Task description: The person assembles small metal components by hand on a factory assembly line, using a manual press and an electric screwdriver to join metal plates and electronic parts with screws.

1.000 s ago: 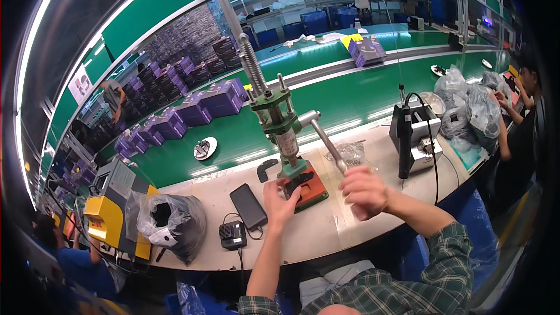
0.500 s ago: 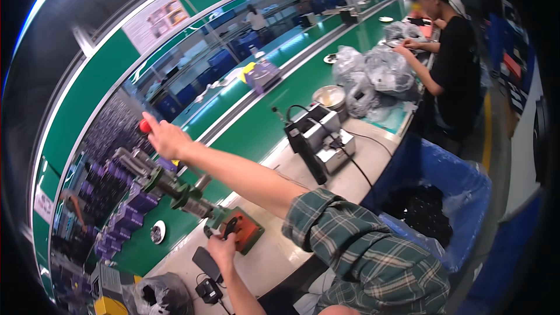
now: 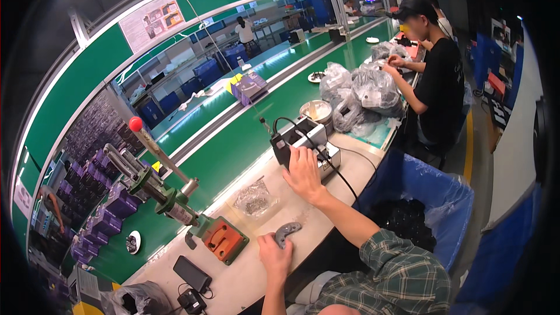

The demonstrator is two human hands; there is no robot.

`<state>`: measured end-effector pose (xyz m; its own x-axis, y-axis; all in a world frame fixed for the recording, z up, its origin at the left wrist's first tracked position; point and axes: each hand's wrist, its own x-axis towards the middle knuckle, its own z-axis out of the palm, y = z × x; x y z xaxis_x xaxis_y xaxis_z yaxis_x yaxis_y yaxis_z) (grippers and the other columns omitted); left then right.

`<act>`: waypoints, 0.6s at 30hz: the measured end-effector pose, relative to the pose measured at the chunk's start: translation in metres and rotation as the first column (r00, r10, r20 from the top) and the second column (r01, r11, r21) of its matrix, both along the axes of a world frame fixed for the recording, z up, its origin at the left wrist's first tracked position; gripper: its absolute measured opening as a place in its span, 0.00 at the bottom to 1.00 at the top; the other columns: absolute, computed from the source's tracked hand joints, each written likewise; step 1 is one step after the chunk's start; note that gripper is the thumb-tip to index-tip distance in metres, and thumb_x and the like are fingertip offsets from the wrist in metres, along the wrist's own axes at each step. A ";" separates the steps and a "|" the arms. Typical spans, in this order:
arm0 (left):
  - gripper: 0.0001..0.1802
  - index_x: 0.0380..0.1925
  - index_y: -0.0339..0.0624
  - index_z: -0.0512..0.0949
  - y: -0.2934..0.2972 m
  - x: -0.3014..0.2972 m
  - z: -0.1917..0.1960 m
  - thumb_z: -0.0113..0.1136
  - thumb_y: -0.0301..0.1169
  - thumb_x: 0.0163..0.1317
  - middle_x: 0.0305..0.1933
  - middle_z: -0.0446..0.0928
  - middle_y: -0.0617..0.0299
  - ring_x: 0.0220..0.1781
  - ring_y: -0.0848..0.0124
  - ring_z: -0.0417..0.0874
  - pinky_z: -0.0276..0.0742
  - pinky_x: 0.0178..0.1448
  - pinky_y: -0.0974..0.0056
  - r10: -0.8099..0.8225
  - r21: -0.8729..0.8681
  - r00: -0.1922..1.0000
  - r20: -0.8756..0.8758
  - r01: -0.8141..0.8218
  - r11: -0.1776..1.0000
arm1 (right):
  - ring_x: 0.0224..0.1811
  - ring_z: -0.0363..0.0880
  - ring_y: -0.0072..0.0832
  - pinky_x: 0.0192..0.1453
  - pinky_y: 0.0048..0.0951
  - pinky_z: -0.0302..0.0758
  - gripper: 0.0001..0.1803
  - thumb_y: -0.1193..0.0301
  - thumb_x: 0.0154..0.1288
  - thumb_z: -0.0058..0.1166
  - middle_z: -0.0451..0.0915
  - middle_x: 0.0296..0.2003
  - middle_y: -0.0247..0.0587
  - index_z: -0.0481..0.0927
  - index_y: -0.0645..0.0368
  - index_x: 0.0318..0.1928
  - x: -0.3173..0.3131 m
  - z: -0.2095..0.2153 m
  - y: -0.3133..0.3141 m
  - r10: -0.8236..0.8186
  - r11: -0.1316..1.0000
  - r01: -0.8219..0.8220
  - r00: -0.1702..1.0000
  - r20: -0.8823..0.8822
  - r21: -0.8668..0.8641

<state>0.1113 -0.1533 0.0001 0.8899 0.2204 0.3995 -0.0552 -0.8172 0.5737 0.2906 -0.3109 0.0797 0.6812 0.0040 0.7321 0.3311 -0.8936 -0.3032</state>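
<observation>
My left hand (image 3: 275,256) is closed on one end of a grey, crescent-shaped part (image 3: 287,234) with small holes, held just above the pale worktop near its front edge. Farther right, my right hand (image 3: 304,175) has its fingers bent round a black, bar-shaped device (image 3: 280,150), which stands against a silver box-like unit with cables (image 3: 326,157). The hand covers the device's lower part. To the left stands a green hand press (image 3: 175,207) with a red-knobbed lever (image 3: 135,124); no hand touches it. Its orange fixture (image 3: 224,241) has dark slots.
A clear bag of small parts (image 3: 255,198) lies behind my hands. A black phone-like slab (image 3: 192,273) and an adapter (image 3: 191,300) lie left. A blue lined bin (image 3: 452,204) stands right, below the table. Beyond, a co-worker (image 3: 434,81) handles things beside plastic-wrapped bundles (image 3: 376,90).
My right hand has left the press lever's red knob and moved right to the black device. My left hand has drawn away from the orange fixture, rightward, and holds the crescent-shaped part.
</observation>
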 end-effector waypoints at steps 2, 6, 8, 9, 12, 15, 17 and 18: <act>0.24 0.48 0.33 0.78 -0.005 0.007 -0.001 0.72 0.37 0.58 0.48 0.75 0.44 0.49 0.45 0.81 0.78 0.53 0.47 -0.012 0.010 0.999 -0.030 0.012 1.000 | 0.53 0.73 0.46 0.59 0.45 0.73 0.39 0.64 0.55 0.72 0.72 0.50 0.52 0.70 0.70 0.62 0.006 -0.006 0.003 0.025 0.999 -0.025 1.000 0.004 0.030; 0.23 0.50 0.32 0.78 -0.001 0.001 -0.008 0.70 0.37 0.61 0.48 0.75 0.44 0.49 0.46 0.81 0.78 0.53 0.46 -0.008 0.040 1.000 0.007 0.008 0.999 | 0.54 0.73 0.48 0.61 0.44 0.74 0.34 0.69 0.53 0.69 0.71 0.49 0.55 0.71 0.69 0.60 0.005 0.000 0.008 0.068 0.993 -0.066 0.998 -0.017 0.095; 0.23 0.51 0.32 0.78 -0.001 -0.002 -0.009 0.69 0.37 0.62 0.47 0.75 0.44 0.50 0.46 0.80 0.78 0.52 0.46 -0.036 0.067 0.998 0.043 0.033 0.997 | 0.52 0.77 0.51 0.60 0.44 0.77 0.35 0.72 0.51 0.68 0.73 0.48 0.56 0.69 0.67 0.60 -0.002 -0.004 0.006 0.116 0.979 -0.130 0.989 0.092 0.158; 0.23 0.51 0.32 0.78 0.001 -0.003 -0.010 0.69 0.37 0.62 0.47 0.75 0.44 0.50 0.46 0.80 0.78 0.52 0.46 -0.028 0.056 0.999 0.041 0.025 0.998 | 0.52 0.77 0.51 0.60 0.44 0.77 0.35 0.72 0.51 0.68 0.73 0.48 0.56 0.69 0.67 0.60 -0.015 -0.001 0.005 0.125 0.980 -0.137 0.988 0.089 0.147; 0.23 0.51 0.32 0.77 -0.002 0.002 -0.011 0.69 0.36 0.62 0.47 0.75 0.44 0.50 0.46 0.80 0.78 0.52 0.46 -0.036 0.064 0.998 0.044 0.033 0.997 | 0.41 0.86 0.38 0.45 0.34 0.84 0.33 0.78 0.56 0.64 0.79 0.45 0.48 0.62 0.62 0.61 -0.043 -0.009 -0.026 0.468 0.721 -0.489 0.866 0.176 0.491; 0.23 0.51 0.31 0.77 -0.002 0.002 -0.008 0.69 0.36 0.63 0.48 0.75 0.44 0.51 0.46 0.79 0.77 0.53 0.46 -0.056 0.094 0.997 0.050 0.051 0.994 | 0.34 0.82 0.25 0.35 0.29 0.83 0.33 0.78 0.58 0.61 0.76 0.42 0.42 0.62 0.60 0.63 -0.040 -0.001 -0.061 0.736 0.103 -0.408 0.645 0.207 0.907; 0.22 0.52 0.32 0.77 0.000 -0.002 -0.002 0.69 0.35 0.63 0.48 0.75 0.44 0.51 0.46 0.79 0.77 0.54 0.46 -0.060 0.089 0.998 0.031 0.057 0.994 | 0.28 0.79 0.22 0.31 0.27 0.83 0.30 0.78 0.61 0.60 0.76 0.40 0.38 0.64 0.59 0.63 -0.026 0.020 -0.081 0.721 -0.011 -0.502 0.595 0.355 0.865; 0.22 0.52 0.32 0.77 0.000 -0.002 -0.001 0.69 0.35 0.63 0.48 0.75 0.44 0.51 0.46 0.79 0.77 0.54 0.46 -0.074 0.093 0.997 0.029 0.071 0.993 | 0.26 0.80 0.24 0.32 0.28 0.84 0.29 0.76 0.64 0.61 0.77 0.41 0.39 0.64 0.60 0.62 -0.015 0.027 -0.092 0.696 0.076 -0.583 0.612 0.375 0.809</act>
